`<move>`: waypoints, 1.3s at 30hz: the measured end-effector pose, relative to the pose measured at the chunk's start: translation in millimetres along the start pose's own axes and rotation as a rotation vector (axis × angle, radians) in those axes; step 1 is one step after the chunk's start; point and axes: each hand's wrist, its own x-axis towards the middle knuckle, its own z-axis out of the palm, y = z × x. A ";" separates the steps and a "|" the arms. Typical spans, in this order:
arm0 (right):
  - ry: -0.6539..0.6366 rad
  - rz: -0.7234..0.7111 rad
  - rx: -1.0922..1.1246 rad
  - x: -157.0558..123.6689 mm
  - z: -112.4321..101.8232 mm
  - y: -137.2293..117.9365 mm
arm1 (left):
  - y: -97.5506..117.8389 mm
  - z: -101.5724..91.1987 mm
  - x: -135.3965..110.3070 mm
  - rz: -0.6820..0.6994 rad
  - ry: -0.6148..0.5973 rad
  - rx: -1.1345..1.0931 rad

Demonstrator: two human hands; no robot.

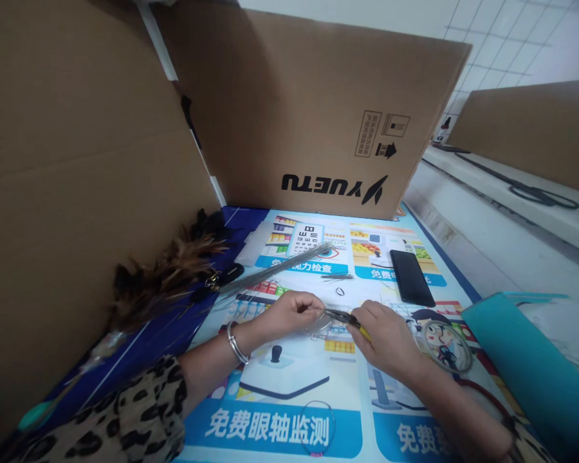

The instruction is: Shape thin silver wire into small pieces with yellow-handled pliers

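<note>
Clamping yellow-handled pliers (345, 317) in the right hand (383, 335) — pinching thin wire (321, 326) at the pliers' tips with the left hand (289, 315), closed at the fingertips. Seeing a wire bundle (280, 265) beyond the pliers leftward, a phone (412, 278) beyond rightward.

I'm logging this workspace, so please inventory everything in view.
Cardboard panels: three, brown, left, back, right
Printed mat: one, blue-white, centre
Feathers: several, brown, left
Fob-like item: one, black, left
Wire bundle: one, grey, left
Short wires: several, grey, centre
Small ring: one, dark, centre
Phone: one, black, right
Round item: one, clear, right
Box: one, teal, right
Large loop: one, dark, front
Scissors-like tool: one, black, right ledge
Bottle: one, pale, right ledge
Pliers: one, black-yellow, centre
Thin loop: one, pale, centre
Bracelet: one, silver, left wrist
Left hand: one, centre
Right hand: one, centre, holding pliers
</note>
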 end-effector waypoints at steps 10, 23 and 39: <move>0.010 0.020 -0.032 -1.1 2.0 -1.8 | -2.9 -0.3 0.9 -0.044 0.042 -0.037; 0.032 0.067 -0.073 -2.6 1.0 -7.9 | 2.8 1.0 -0.3 -0.010 0.086 0.006; 0.050 0.072 -0.044 -4.7 2.1 -9.1 | 0.4 3.3 -2.2 -0.048 0.087 -0.128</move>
